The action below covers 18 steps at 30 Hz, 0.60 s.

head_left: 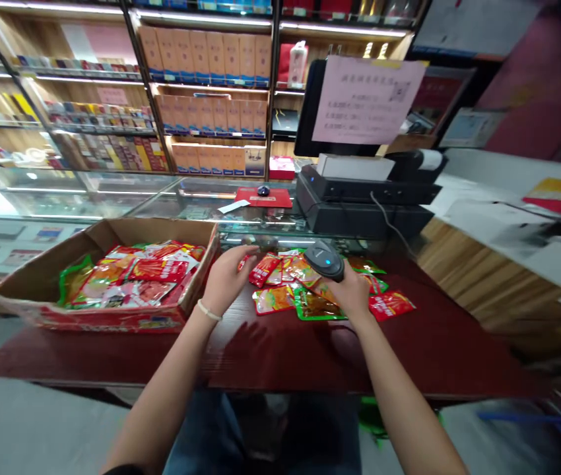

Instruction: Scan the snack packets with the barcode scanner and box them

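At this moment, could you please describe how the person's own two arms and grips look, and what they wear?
The left grip and right grip wear no gloves. The left arm has a thin, pale band around the wrist and a dark sleeve edge at the bottom of the picture. The right arm shows neither band nor sleeve.

The packets (pixel 274 300) look like thin plastic film, glossy and crinkled, with bright glints along their creases. The scanner (pixel 325 262) appears to be smooth dark plastic with a soft sheen. The box (pixel 156 230) is cardboard, matt brown inside and printed outside, its edges rough. The table (pixel 270 359) has a dark red wood look and a smooth, faintly shiny surface. Clear, reflective glass tops the case (pixel 196 210). The sign (pixel 364 122) is matt pink paper; the trousers (pixel 196 432) are blue cloth.
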### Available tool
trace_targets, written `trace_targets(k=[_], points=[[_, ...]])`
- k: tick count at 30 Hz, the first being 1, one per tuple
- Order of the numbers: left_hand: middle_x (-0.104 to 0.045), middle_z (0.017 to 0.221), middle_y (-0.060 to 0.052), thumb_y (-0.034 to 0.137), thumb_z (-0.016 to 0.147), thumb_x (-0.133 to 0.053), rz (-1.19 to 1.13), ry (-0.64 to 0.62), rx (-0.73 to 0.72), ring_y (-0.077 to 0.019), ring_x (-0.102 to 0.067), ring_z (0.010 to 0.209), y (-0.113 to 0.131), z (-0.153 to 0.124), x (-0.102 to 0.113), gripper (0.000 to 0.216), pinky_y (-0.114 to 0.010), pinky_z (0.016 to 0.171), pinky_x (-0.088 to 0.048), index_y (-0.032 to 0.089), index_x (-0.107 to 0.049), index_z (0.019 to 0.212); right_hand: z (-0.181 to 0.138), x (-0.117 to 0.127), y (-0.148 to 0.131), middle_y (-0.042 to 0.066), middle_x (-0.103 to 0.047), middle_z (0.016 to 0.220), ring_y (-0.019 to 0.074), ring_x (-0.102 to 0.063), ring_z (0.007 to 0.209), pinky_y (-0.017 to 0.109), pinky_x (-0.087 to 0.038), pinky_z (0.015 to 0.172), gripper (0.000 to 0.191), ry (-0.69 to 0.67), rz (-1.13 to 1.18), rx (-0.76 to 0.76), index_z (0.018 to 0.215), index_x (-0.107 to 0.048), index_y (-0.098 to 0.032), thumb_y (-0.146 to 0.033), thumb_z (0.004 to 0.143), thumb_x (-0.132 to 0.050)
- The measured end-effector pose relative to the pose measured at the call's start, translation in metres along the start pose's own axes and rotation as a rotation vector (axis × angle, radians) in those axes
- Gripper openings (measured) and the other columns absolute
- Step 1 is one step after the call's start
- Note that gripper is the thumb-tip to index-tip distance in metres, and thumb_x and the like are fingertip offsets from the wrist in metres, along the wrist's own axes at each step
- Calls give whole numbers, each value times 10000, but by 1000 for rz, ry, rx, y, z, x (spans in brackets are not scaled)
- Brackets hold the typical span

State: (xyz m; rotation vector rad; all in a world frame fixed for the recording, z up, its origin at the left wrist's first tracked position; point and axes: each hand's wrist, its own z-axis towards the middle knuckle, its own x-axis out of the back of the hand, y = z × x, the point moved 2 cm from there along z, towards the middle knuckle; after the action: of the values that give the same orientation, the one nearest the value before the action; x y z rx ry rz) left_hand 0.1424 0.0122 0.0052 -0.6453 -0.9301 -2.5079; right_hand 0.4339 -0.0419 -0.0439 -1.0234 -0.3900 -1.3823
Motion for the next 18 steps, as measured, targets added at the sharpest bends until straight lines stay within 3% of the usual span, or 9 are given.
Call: trace_targets(k=[6, 10, 14, 18], points=[[-681, 1188, -72, 257, 931, -520, -104, -207, -130, -212, -621, 1122, 12, 11, -106, 293, -382, 993, -485, 221, -624, 1203, -1, 8, 63, 99, -744, 848, 265, -661, 726, 295, -360, 603, 439, 83, -26, -97, 1095, -674, -200, -500, 782, -602], [-636, 1252, -93, 244, 917, -533, -109, -311, -199, -218, -575, 1186, 16, 11, -168, 333, -401, 1036, -459, 208, -601, 1240, -4, 9, 88, 111, -747, 880, 275, -665, 741, 305, -371, 612, 481, 111, -37, -193, 1146, -665, -205, -512, 779, -616], [-544, 1373, -141, 391, 861, -618, 66, -350, -157, -309, -446, 1327, 10, 5, -210, 477, -518, 1112, -348, 203, -576, 1298, -9, 6, 98, 111, -750, 904, 280, -666, 738, 315, -380, 618, 498, 95, -46, -240, 1194, -652, -212, -507, 794, -611], [-404, 1501, -166, 558, 799, -639, 209, -379, -30, -410, -292, 1414, -4, -5, -228, 696, -627, 1121, -244, 211, -501, 1386, -12, -1, 100, 100, -748, 899, 276, -667, 731, 314, -384, 613, 481, 60, -47, -213, 1180, -656, -214, -486, 784, -624]])
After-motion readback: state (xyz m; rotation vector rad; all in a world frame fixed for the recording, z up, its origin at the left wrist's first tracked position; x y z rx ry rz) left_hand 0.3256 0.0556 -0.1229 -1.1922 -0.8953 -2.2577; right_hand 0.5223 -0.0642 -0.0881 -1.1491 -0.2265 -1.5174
